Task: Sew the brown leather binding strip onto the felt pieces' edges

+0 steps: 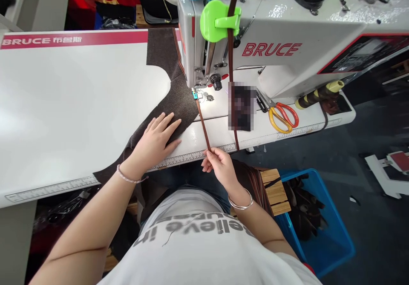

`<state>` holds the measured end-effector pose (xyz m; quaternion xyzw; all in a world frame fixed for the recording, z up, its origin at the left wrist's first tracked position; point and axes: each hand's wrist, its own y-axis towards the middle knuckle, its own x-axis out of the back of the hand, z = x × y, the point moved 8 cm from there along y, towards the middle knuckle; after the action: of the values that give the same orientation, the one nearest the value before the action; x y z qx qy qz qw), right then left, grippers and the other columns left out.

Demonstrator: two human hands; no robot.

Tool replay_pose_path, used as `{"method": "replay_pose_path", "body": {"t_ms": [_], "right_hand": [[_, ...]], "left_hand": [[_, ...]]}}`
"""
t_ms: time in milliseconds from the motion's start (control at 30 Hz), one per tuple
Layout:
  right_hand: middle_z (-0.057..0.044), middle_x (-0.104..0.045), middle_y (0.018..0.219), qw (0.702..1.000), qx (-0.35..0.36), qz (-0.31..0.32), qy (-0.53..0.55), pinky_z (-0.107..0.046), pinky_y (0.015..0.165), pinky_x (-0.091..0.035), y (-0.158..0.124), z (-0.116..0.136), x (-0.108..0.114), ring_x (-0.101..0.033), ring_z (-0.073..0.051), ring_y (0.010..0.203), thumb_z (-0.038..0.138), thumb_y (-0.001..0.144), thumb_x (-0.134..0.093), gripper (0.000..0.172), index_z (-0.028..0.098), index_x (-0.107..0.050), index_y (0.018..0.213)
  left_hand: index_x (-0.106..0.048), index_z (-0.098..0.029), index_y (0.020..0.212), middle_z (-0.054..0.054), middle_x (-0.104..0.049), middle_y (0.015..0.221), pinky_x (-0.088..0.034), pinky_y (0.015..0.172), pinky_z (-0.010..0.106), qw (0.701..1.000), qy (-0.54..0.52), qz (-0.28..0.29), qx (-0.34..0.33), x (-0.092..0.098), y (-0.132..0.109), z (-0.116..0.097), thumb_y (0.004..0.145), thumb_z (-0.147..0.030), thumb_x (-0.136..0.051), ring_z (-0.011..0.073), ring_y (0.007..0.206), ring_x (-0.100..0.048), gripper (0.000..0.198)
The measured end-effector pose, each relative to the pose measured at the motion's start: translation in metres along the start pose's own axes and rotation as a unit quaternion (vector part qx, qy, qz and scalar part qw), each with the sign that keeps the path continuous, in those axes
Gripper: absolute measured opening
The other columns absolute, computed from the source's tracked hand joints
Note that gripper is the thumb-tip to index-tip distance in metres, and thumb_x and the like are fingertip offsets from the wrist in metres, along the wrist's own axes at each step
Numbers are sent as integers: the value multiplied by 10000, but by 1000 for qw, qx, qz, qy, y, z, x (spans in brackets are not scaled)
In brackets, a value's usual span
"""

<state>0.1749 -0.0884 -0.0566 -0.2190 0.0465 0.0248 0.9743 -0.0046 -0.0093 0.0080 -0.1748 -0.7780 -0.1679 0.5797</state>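
A dark brown fabric piece (182,93) lies on the sewing table, one edge under the needle area of the sewing machine (271,21). My left hand (156,142) rests flat on this fabric with its fingers spread. Close to the table's front edge, my right hand (220,165) pinches a narrow brown binding strip (203,123). The strip runs from my fingers up to a small blue guide (194,95) beside the presser foot. The needle and foot are too small to make out clearly.
Orange-and-red-handled scissors (283,116) and a thread cone (321,94) lie right of the machine head. Another brown strip (230,55) hangs from the green clip (220,21). A blue bin (335,234) with dark scraps stands on the floor beside a wooden stool (275,191).
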Motion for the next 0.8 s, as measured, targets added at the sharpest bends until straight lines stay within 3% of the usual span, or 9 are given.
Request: {"method": "replay_pose_path", "body": {"t_ms": [100, 200, 333, 400, 500, 567, 633, 733, 800], "right_hand": [[-28, -674, 713, 1000, 30, 8, 1, -182, 482, -478, -1, 8, -5, -611, -93, 523, 543, 846, -605, 382, 164, -600, 892], [-60, -716, 904, 993, 107, 31, -28, -223, 602, -545, -2, 28, -18, -671, -118, 659, 468, 888, -588, 291, 181, -616, 931], [-55, -721, 1028, 967, 222, 67, -109, -286, 803, -583, 5, 61, -43, -709, -162, 890, 389, 964, -472, 258, 220, -658, 1023], [-47, -717, 1090, 941, 289, 63, -167, -320, 923, -566, 11, 78, -55, -690, -170, 1013, 353, 984, -423, 278, 234, -660, 1066], [-42, -704, 1153, 886, 385, 62, -249, -365, 1081, -494, 25, 95, -77, -620, -172, 1190, 303, 997, -385, 294, 221, -661, 1057], [-57, -707, 1138, 856, 420, 64, -295, -388, 1116, -468, 36, 97, -88, -580, -185, 1256, 269, 996, -386, 292, 197, -666, 1034], [-85, -714, 1097, 832, 432, 57, -342, -413, 1105, -473, 47, 94, -94, -586, -212, 1248, 231, 985, -404, 280, 167, -675, 1014], [-103, -721, 1041, 807, 443, 38, -389, -434, 1072, -491, 57, 89, -96, -628, -238, 1176, 196, 964, -434, 256, 144, -685, 967], [-97, -723, 1033, 798, 453, 24, -396, -437, 1060, -500, 58, 88, -95, -642, -242, 1144, 189, 943, -474, 216, 146, -684, 959]], "left_hand": [[-418, -204, 1456, 125, -374, 1552, -315, 1187, 535, 999, -17, -20, -22, 10, -18, -8, 960, -412, -473, 328, 1463, -304, 541], [-417, -250, 1436, 111, -397, 1526, -367, 1173, 486, 996, -35, -79, -15, 27, -43, -12, 952, -311, -510, 290, 1420, -380, 496], [-453, -294, 1363, 122, -477, 1403, -444, 1092, 508, 971, -9, -217, 98, 48, -94, 8, 892, -280, -615, 301, 1302, -482, 498], [-469, -275, 1291, 134, -548, 1247, -486, 1011, 527, 952, 9, -259, 161, 47, -122, 21, 856, -310, -665, 314, 1208, -526, 478], [-496, -238, 1106, 97, -583, 1018, -521, 869, 491, 932, 8, -278, 232, 29, -159, 38, 824, -371, -698, 282, 990, -583, 372], [-489, -211, 933, 62, -560, 898, -521, 762, 424, 913, -5, -318, 257, 14, -182, 43, 771, -443, -732, 235, 839, -574, 373], [-463, -201, 870, 39, -534, 859, -511, 734, 377, 908, -32, -306, 286, -13, -198, 47, 750, -458, -734, 204, 806, -558, 392], [-479, -190, 956, 52, -515, 931, -539, 748, 373, 883, -109, -248, 382, -63, -222, 61, 754, -487, -707, 200, 828, -570, 425], [-453, -155, 1179, 134, -511, 1123, -563, 771, 418, 856, -173, -181, 452, -97, -236, 73, 698, -553, -729, 261, 950, -603, 683]]}}
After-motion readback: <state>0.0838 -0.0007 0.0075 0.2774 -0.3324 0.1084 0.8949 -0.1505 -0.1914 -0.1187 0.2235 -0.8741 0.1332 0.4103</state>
